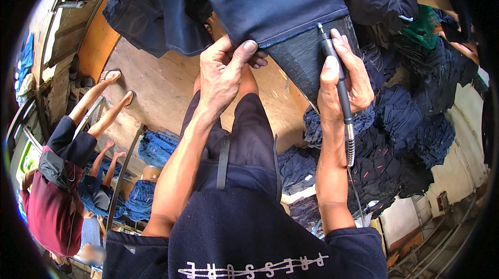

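Observation:
A dark blue jeans leg [270, 1] lies stretched over a dark flat board [299, 58], its hem toward me. My left hand [223, 68] pinches the hem's left corner between thumb and fingers. In my right hand [343, 74] is a pen-shaped rotary tool [340, 84], black with a metal tip and a spring-sleeved cable at its lower end. The tip is at the right part of the hem, where the edge looks lighter and frayed; whether it touches the cloth I cannot tell.
More dark jeans [148, 14] hang at the upper left. Large heaps of dark garments [384, 154] lie on my right. A wooden floor [150, 71] runs below. At left, a person in a maroon shirt [54, 206] and others sit near blue denim piles [156, 146] and metal rails.

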`<action>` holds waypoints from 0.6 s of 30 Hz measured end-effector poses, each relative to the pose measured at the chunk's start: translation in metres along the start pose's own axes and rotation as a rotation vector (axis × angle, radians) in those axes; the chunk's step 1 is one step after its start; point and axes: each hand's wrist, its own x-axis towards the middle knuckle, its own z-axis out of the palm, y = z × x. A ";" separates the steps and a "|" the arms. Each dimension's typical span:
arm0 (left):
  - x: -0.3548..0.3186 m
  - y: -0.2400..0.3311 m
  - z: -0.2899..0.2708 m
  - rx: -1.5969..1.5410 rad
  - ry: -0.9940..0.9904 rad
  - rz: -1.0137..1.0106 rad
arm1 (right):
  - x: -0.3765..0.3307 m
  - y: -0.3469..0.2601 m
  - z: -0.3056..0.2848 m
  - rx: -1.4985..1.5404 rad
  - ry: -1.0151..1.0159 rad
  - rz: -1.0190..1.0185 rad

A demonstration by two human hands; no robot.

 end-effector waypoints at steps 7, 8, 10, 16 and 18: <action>0.001 0.000 0.000 -0.010 -0.018 0.016 | 0.002 -0.006 0.000 0.015 -0.059 -0.046; 0.001 0.000 0.000 -0.022 -0.021 0.019 | 0.002 -0.006 0.001 0.021 -0.048 -0.060; 0.002 0.001 0.000 -0.039 -0.023 0.008 | 0.003 -0.006 0.003 0.045 -0.067 -0.078; 0.005 0.003 0.001 -0.008 -0.039 0.007 | 0.008 -0.007 0.001 0.087 -0.151 -0.106; 0.005 0.003 0.002 0.010 -0.039 0.022 | 0.009 -0.009 0.001 0.080 -0.191 -0.145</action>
